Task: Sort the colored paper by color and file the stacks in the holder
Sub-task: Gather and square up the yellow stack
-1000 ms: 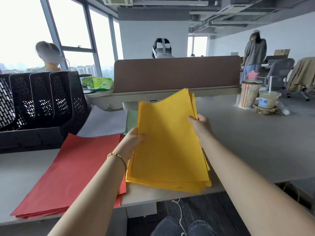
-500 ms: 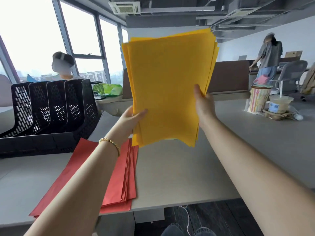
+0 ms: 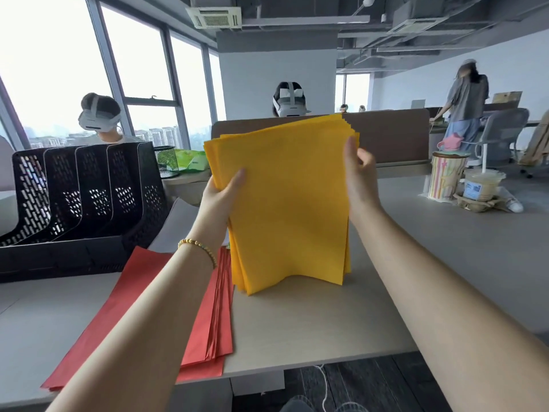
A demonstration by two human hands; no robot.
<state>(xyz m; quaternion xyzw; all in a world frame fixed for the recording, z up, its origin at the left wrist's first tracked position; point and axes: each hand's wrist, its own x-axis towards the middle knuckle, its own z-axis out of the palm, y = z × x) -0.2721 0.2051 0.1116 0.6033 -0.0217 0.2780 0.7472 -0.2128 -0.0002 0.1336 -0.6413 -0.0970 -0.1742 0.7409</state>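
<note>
Yellow paper stack (image 3: pixel 285 203) – being held upright at frame centre, lower edge on desk (image 3: pixel 312 322) | left hand (image 3: pixel 221 200), right hand (image 3: pixel 358 176) – pinching its sides | red stack (image 3: pixel 166 307) – lying lower left, sorted | black holder (image 3: pixel 80 203) – left, seemingly unfilled; filing judged pending

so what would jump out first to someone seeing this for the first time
A thick yellow paper stack held upright at centre, left hand and right hand gripping its sides, bottom edge on the desk. Left of it a red paper stack lies flat, in front of a black slotted holder.
</note>
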